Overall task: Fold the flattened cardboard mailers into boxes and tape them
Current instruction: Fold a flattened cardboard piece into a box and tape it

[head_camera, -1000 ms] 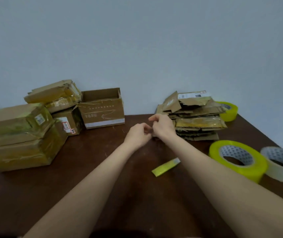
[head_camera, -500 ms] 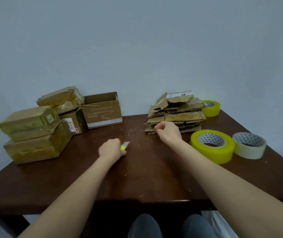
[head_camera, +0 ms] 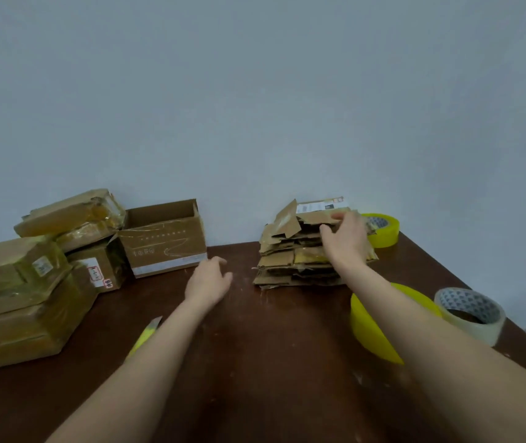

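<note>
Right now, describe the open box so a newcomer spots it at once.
Look along the table's far edge, by the wall. Left of the mailer stack lies a heap of taped boxes; the open box stands at its right end. It alone has an open top; the rest are sealed.

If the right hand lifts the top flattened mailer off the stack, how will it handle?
Probably light and stiff: the top mailer is thin flat cardboard. Its bent, ragged flap may flop or snag. The stack lies uneven, so sheets below could shift.
</note>
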`<state>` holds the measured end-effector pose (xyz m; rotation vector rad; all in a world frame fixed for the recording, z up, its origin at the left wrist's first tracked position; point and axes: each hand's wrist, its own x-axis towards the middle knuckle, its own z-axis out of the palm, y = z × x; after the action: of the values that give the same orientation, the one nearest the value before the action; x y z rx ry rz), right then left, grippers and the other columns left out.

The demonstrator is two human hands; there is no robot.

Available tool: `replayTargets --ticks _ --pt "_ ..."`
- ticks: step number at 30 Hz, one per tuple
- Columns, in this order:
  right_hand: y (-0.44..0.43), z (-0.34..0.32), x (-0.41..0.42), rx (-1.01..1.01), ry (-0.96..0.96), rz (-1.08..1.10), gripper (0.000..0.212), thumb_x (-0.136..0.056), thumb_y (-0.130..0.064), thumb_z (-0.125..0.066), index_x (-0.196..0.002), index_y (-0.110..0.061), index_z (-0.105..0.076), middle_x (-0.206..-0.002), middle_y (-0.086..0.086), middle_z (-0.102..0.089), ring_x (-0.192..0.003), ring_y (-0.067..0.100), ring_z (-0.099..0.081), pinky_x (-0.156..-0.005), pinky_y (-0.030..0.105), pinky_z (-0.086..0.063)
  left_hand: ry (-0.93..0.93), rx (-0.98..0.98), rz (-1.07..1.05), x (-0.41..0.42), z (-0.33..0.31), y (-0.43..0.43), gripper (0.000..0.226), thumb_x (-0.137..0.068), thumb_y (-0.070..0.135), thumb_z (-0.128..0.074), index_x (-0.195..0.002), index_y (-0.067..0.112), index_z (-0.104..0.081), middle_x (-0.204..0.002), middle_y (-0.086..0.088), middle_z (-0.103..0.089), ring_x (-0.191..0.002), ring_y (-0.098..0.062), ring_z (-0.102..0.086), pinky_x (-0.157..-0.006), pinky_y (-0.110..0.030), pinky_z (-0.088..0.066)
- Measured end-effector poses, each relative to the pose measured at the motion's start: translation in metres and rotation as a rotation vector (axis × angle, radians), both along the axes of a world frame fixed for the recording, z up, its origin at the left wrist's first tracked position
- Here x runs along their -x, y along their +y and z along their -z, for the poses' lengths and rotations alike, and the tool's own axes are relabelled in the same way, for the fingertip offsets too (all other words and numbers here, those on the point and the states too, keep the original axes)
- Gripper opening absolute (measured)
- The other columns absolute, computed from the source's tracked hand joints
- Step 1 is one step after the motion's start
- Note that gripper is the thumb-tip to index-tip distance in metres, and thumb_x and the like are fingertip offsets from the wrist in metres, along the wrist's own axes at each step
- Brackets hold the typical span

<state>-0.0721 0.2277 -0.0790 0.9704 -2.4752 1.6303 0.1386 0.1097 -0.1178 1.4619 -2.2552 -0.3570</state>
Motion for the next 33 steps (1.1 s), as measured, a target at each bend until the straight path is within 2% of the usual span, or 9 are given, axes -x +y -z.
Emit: replayTargets --ticks 6,9,12,14,18,22,25,29,33 --pt "-0.023 -0.025 0.062 0.003 -0.282 0.074 0.061 -0.096 -0.039 -0.052 -0.143 -0.005 -0.035 -0.142 0.018 -0.039 -0.124 0.035 -0.044 -0.095 0.039 -0.040 0.280 -0.134 0.192 0.100 -0.027 -0.012 0.057 -0.096 0.040 -0.049 -0.145 0.016 -0.033 -0.146 -0.009 -0.040 -0.130 -0.026 -0.043 -0.102 -0.038 -0.040" --pt "-0.045 -0.023 0.074 0.060 -0.544 -0.051 0.045 -0.096 -0.038 -0.053 -0.126 -0.004 -0.049 -0.123 0.013 -0.053 -0.105 0.031 -0.053 -0.084 0.040 -0.054 0.249 -0.151 0.218 0.112 -0.029 -0.020 0.058 -0.099 0.041 -0.042 -0.148 0.014 -0.029 -0.148 -0.010 -0.038 -0.133 -0.026 -0.040 -0.102 -0.035 -0.035" --pt "-0.058 -0.022 0.078 0.132 -0.713 -0.094 0.028 -0.090 -0.012 -0.062 -0.116 -0.008 -0.053 -0.124 0.013 -0.052 -0.107 0.030 -0.054 -0.069 0.037 -0.060 0.269 -0.204 0.274 0.113 -0.027 -0.020 0.057 -0.099 0.042 -0.041 -0.148 0.014 -0.029 -0.149 -0.008 -0.038 -0.134 -0.024 -0.039 -0.103 -0.033 -0.034" --pt "-0.062 -0.022 0.078 0.233 -0.753 -0.088 0.029 -0.086 0.003 -0.061 -0.113 -0.006 -0.056 -0.121 0.013 -0.055 -0.104 0.028 -0.058 -0.070 0.037 -0.060 0.356 -0.201 0.254 0.109 -0.029 -0.020 0.063 -0.098 0.045 -0.043 -0.150 0.014 -0.024 -0.153 -0.007 -0.032 -0.138 -0.024 -0.033 -0.109 -0.036 -0.030" --pt "-0.053 -0.023 0.067 0.390 -0.750 -0.117 0.019 -0.087 0.000 -0.057 -0.083 -0.018 -0.060 -0.102 0.006 -0.067 -0.096 0.025 -0.065 -0.082 0.040 -0.058 0.619 -0.214 0.151 0.092 -0.054 -0.023 0.072 -0.095 0.046 -0.049 -0.152 0.014 -0.019 -0.155 -0.010 -0.026 -0.140 -0.025 -0.030 -0.111 -0.038 -0.028" --pt "-0.036 -0.030 0.048 0.526 -0.950 -0.239 0.014 -0.088 -0.002 -0.060 -0.088 -0.015 -0.064 -0.099 0.008 -0.072 -0.086 0.024 -0.070 -0.079 0.044 -0.058 0.688 -0.259 0.209 0.072 -0.073 -0.015 0.076 -0.093 0.048 -0.052 -0.152 0.015 -0.016 -0.155 -0.008 -0.027 -0.140 -0.024 -0.030 -0.110 -0.038 -0.027" --pt "-0.021 -0.037 0.028 0.545 -1.084 -0.337 0.011 -0.092 0.001 -0.056 -0.086 -0.009 -0.055 -0.091 0.010 -0.066 -0.080 0.024 -0.065 -0.080 0.042 -0.056 0.853 -0.180 0.225 0.059 -0.083 0.002 0.066 -0.097 0.041 -0.047 -0.151 0.017 -0.018 -0.152 -0.003 -0.033 -0.137 -0.019 -0.035 -0.104 -0.029 -0.028" --pt "0.003 -0.035 0.007 0.488 -1.147 -0.415 0.004 -0.094 -0.001 -0.052 -0.096 -0.005 -0.053 -0.104 0.017 -0.062 -0.068 0.025 -0.068 -0.050 0.031 -0.057 1.097 -0.188 0.276 0.019 -0.098 0.017 0.039 -0.102 0.022 -0.037 -0.140 0.026 -0.044 -0.144 -0.002 -0.043 -0.118 -0.017 -0.056 -0.101 -0.031 -0.045" --pt "0.024 -0.037 -0.013 0.349 -1.132 -0.520 0.020 -0.099 -0.005 -0.043 -0.114 -0.007 -0.055 -0.087 0.017 -0.072 -0.056 0.019 -0.071 -0.047 0.029 -0.057 0.616 0.136 0.416 -0.041 -0.090 0.028 0.057 -0.092 -0.001 -0.047 -0.140 0.030 -0.044 -0.144 0.006 -0.044 -0.128 -0.011 -0.047 -0.103 -0.029 -0.043"
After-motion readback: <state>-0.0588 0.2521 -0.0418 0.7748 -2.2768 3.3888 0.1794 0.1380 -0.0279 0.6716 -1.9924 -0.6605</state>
